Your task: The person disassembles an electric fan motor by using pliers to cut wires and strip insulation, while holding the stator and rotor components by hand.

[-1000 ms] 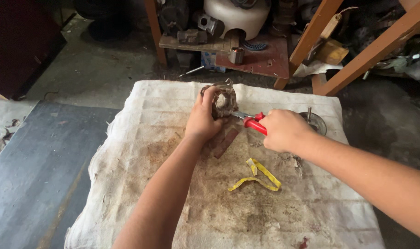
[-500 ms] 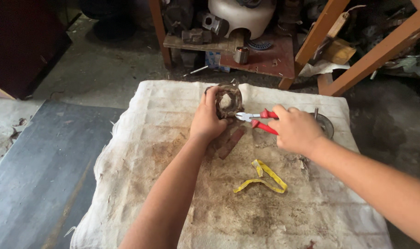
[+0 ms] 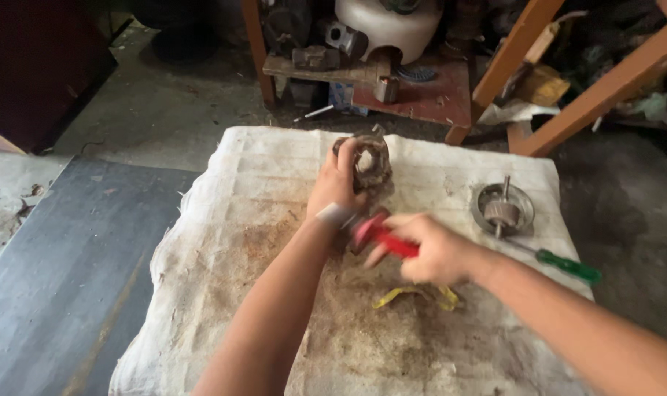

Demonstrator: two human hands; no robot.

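My left hand grips a rusty round metal part with a hollow middle, held upright over the far side of a stained white cloth. Nearer to me, my right hand is blurred and closed on red-handled pliers, which lie close to my left wrist. A yellow strip lies on the cloth just under my right hand.
A round metal dish with a small geared shaft sits at the cloth's right side, with a green-handled screwdriver beside it. Beyond the cloth stand orange wooden legs, a low bench with metal parts and a dark board at left.
My right hand has pulled the red pliers back from the metal part toward me and to the left. My left hand still holds the part in the same place.
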